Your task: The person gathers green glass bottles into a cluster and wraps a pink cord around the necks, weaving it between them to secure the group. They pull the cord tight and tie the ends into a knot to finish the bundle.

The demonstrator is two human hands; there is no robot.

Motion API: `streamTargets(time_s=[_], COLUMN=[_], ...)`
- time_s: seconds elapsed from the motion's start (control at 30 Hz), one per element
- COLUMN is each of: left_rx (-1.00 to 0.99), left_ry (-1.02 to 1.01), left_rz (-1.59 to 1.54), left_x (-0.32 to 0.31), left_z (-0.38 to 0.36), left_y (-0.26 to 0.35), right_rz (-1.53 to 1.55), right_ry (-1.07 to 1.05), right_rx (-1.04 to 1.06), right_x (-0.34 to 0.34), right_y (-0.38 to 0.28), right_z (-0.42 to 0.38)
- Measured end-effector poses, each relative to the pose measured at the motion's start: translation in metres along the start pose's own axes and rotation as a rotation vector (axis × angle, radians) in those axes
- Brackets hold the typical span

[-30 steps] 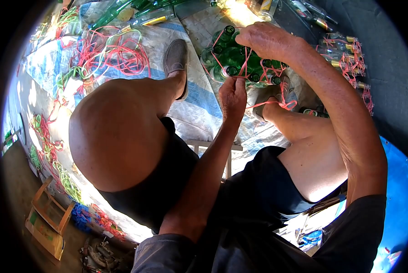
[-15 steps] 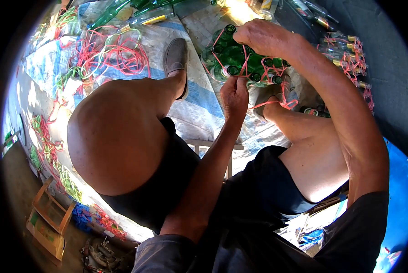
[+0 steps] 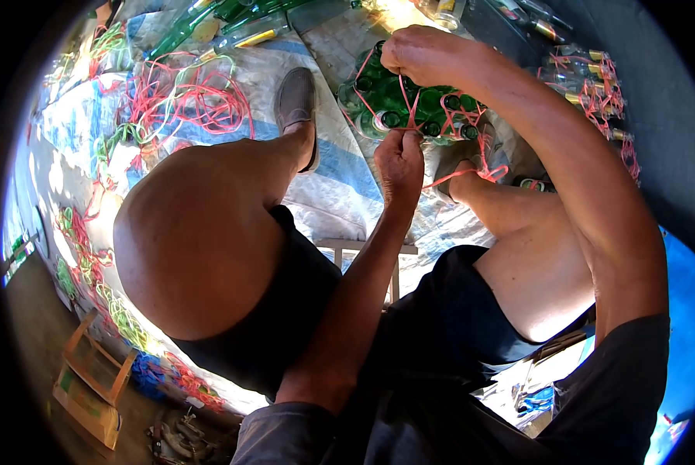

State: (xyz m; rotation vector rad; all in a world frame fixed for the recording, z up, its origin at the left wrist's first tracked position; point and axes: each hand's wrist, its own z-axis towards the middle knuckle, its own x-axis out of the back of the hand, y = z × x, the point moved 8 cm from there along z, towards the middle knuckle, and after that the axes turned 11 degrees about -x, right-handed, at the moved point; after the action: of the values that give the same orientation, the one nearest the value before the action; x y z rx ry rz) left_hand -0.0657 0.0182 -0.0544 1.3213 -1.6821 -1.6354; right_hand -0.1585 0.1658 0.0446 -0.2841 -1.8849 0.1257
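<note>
Since a second ago, shifted slightly up-left: right hand (image 3: 419, 53) atop one green bottle bundle (image 3: 394, 105); left hand (image 3: 399, 161) pinching pink string (image 3: 460, 174).

One head-worn fisheye view looks steeply down, close over the lap.

Hard sunlight falls from above, glaring on the bare left knee (image 3: 196, 232) and the white woven tarpaulin (image 3: 340, 194); fisheye bending and black vignetting ring the edges.

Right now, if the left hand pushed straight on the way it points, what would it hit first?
Probably the bundle of green bottles: the left hand points up at it, gripping the pink string just below. Depth is unclear.
</note>
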Motion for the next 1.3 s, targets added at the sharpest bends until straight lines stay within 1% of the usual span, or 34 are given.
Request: streamTargets(time_s=[0.07, 0.17, 0.27, 0.37, 0.43, 0.47, 0.5, 0.53, 0.6, 0.63, 0.77, 0.8, 0.87, 0.97, 1.07, 1.17, 1.3], left_rx=[0.002, 0.012, 0.034, 0.037, 0.026, 0.022, 0.021, 0.02, 0.004, -0.011, -0.103, -0.137, -0.206, -0.253, -0.302, -0.298, -0.33], left_ry=[0.0, -0.011, -0.007, 0.04, 0.016, 0.006, -0.002, -0.008, -0.01, -0.007, 0.0, -0.014, -0.041, -0.049, -0.083, -0.083, -0.134], left_rz=[0.019, 0.05, 0.026, -0.011, 0.039, 0.065, 0.075, 0.085, 0.114, 0.132, 0.215, 0.26, 0.349, 0.416, 0.522, 0.587, 0.656], left_x=[0.002, 0.007, 0.012, 0.016, 0.02, 0.021, 0.022, 0.022, 0.025, 0.026, 0.027, 0.027, 0.028, 0.028, 0.03, 0.032, 0.032], left_z=[-0.002, -0.002, -0.003, -0.004, -0.006, -0.006, -0.006, -0.006, -0.006, -0.005, -0.003, -0.002, 0.0, 0.002, 0.004, 0.006, 0.005], left_y=[0.0, 0.001, 0.004, 0.003, 0.002, 0.006, 0.009, 0.013, 0.014, 0.015, 0.034, 0.039, 0.047, 0.053, 0.058, 0.063, 0.07], right_rz=[-0.042, -0.047, 0.137, 0.271, 0.28, 0.284, 0.24, 0.173, 0.041, 0.071, 0.04, -0.024, -0.068, -0.043, 0.012, -0.012, 0.021], right_ry=[-0.029, -0.185, -0.308, -0.282, -0.248, -0.233, -0.279, -0.208, -0.065, -0.297, -0.165, -0.058, 0.002, 0.132, 0.149, 0.184, 0.243], right_rx=[-0.029, -0.166, -0.356, -0.421, -0.364, -0.336, -0.423, -0.331, -0.145, -0.344, -0.376, -0.34, -0.409, -0.442, -0.481, -0.499, -0.508], right_x=[-0.001, -0.021, -0.022, -0.022, -0.035, -0.028, -0.015, -0.017, -0.005, -0.019, -0.018, -0.017, -0.025, -0.026, -0.026, -0.032, -0.039], right_y=[0.0, 0.017, 0.027, 0.033, 0.042, 0.034, 0.025, 0.024, 0.001, 0.014, -0.006, -0.017, -0.025, -0.032, -0.033, -0.034, -0.033], right_z=[0.0, 0.008, -0.002, -0.012, -0.012, -0.013, -0.026, -0.026, -0.031, -0.04, -0.068, -0.072, -0.077, -0.083, -0.089, -0.089, -0.094])
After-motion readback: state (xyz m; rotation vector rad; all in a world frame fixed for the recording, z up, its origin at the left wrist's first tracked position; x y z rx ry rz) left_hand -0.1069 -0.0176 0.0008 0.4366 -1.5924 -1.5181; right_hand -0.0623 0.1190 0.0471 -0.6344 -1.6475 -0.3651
